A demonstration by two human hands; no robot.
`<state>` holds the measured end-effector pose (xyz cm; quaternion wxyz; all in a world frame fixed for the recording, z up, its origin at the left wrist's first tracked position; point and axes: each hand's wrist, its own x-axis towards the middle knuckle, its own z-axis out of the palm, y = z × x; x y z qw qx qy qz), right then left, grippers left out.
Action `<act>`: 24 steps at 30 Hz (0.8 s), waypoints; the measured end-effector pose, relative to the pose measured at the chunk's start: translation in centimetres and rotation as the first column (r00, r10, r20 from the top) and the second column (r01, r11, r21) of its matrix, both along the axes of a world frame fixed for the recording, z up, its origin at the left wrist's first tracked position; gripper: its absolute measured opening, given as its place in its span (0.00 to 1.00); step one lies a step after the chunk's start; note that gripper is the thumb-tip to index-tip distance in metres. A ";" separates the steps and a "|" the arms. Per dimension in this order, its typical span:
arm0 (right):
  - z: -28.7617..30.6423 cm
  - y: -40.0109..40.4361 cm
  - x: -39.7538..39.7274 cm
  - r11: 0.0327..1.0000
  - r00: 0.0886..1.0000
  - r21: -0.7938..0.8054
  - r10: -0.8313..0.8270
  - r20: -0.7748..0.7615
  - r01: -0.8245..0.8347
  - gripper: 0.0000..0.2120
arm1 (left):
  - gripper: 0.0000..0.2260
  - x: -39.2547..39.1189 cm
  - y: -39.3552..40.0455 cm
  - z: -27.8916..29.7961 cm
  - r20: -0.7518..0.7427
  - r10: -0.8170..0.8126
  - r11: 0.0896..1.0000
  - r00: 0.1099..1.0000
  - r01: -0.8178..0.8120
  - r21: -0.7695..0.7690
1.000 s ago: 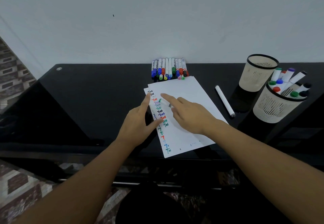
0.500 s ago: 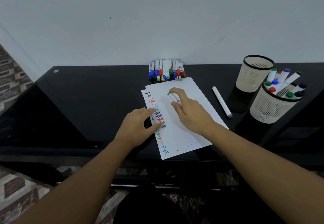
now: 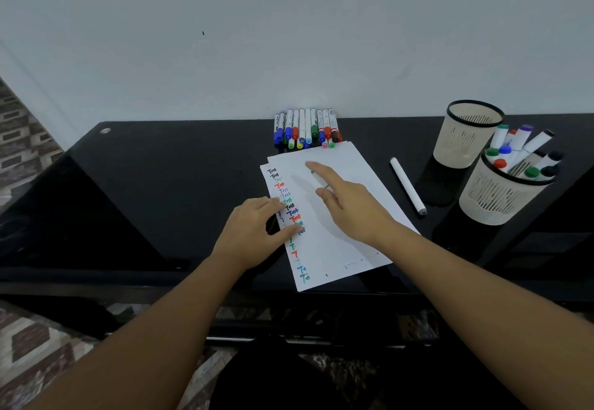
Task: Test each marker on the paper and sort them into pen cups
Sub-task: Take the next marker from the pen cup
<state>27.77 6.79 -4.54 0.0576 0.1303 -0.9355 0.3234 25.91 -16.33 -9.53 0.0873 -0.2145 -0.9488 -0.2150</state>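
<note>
White sheets of paper (image 3: 350, 229) lie on the black table, with a column of coloured "Test" marks down the left edge. My left hand (image 3: 257, 233) rests on that edge, thumb and fingertips on the writing. My right hand (image 3: 350, 207) is over the upper part of the sheet, index finger stretched forward, and holds a white marker with a green end (image 3: 316, 179) under the fingers. Most of that marker is hidden by the hand. A row of several capped markers (image 3: 305, 128) lies against the wall behind the paper.
A loose white marker (image 3: 408, 186) lies right of the paper. At the right stand two beige mesh pen cups: the far one (image 3: 466, 135) looks empty, the near one (image 3: 496, 199) holds several markers. The table's front edge is just below the paper.
My right hand lifted the green marker off the sheet, then lowered it with the index finger stretched out again. My left hand's fingers drew in from spread. The camera shifted slightly.
</note>
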 end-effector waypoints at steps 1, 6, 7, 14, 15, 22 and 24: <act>0.0 0.1 0.0 1.000 1.000 0.000 -0.001 -0.011 0.001 0.23 | 0.32 0.0 0.0 0.0 -0.002 -0.002 1.000 1.000 0.002 -0.004; -0.3 0.1 0.4 1.000 0.999 0.027 -0.013 -0.045 0.014 0.18 | 0.33 0.0 0.0 0.2 0.001 -0.011 1.000 1.000 0.011 -0.010; -0.3 0.1 0.5 1.000 0.999 0.020 -0.022 -0.050 0.023 0.18 | 0.33 0.1 0.0 0.2 0.003 -0.012 1.000 1.000 0.012 -0.011; -0.1 0.9 1.2 0.999 0.999 0.027 -0.041 -0.020 0.041 0.19 | 0.38 0.2 0.0 0.4 0.028 -0.005 1.000 1.000 0.005 -0.008; -0.1 1.0 1.3 0.999 0.999 0.024 -0.041 -0.017 0.042 0.19 | 0.37 0.2 0.0 0.4 0.026 -0.005 1.000 1.000 0.005 -0.010; -0.1 1.7 2.3 0.994 0.996 -0.062 -0.087 -0.003 0.086 0.20 | 0.37 0.3 0.0 0.3 0.025 -0.005 1.000 1.000 0.005 -0.027; 0.1 2.1 2.2 0.974 0.991 -0.183 -0.129 0.035 0.133 0.23 | 0.39 0.3 -0.1 0.3 0.037 -0.007 0.999 0.999 0.008 -0.034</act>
